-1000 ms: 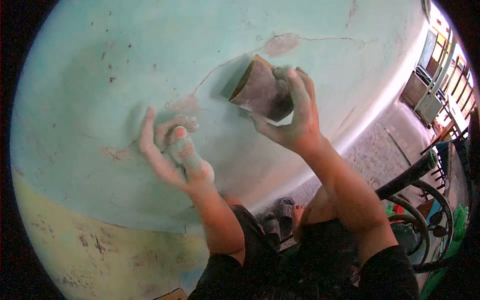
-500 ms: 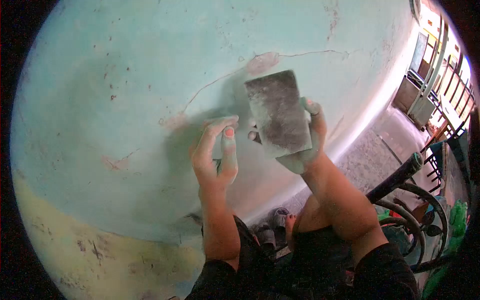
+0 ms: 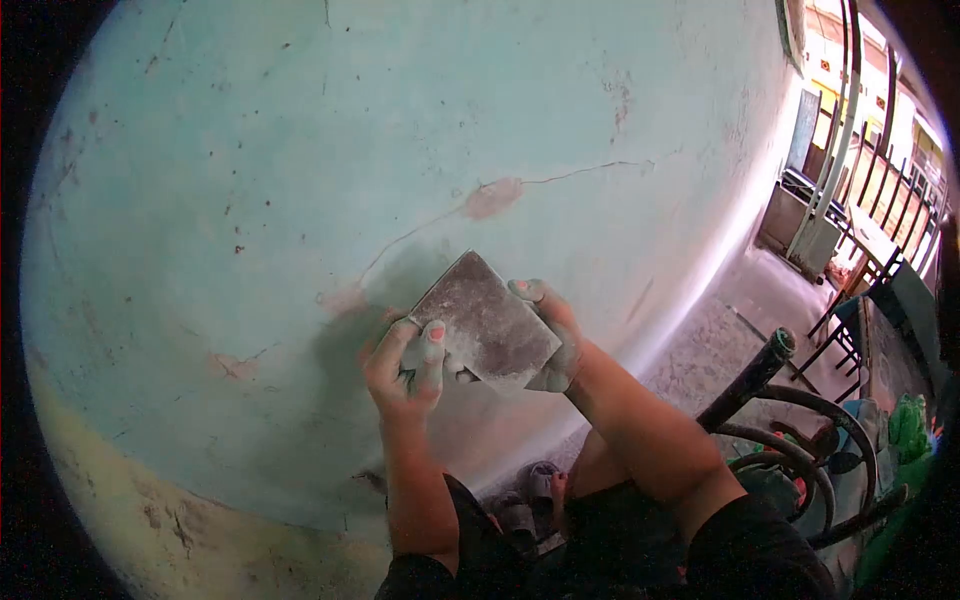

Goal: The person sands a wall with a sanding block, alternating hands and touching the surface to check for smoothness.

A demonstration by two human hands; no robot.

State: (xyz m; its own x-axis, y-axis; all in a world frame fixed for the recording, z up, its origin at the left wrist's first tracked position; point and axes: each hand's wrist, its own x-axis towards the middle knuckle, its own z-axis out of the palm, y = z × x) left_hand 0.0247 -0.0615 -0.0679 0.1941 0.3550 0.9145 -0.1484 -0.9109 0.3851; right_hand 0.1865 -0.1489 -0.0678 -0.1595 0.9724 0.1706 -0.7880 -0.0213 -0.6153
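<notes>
A rectangular sanding block [image 3: 490,325] with a dark, dust-covered face is held up in front of the pale green wall [image 3: 330,130]. My right hand [image 3: 556,335] wraps around its right side, the thumb along the edge and the other fingers mostly hidden behind it. At the block's left corner, my left hand [image 3: 405,365] pinches the edge between thumb and fingers. Pale dust coats both hands. Behind the block, the wall carries a long crack [image 3: 590,168] and a pinkish bare patch [image 3: 493,198].
A metal-framed chair [image 3: 775,350] with curved tubes stands to the right. Green plastic [image 3: 908,430] lies beyond it. Slippers [image 3: 520,512] sit on the floor [image 3: 690,365] near the wall's foot. Bars [image 3: 885,180] stand at the bright opening, upper right.
My right hand has brought the sanding block down and left, turning it so a corner points up. My left hand has taken hold of its left corner. The view has shifted slightly.
</notes>
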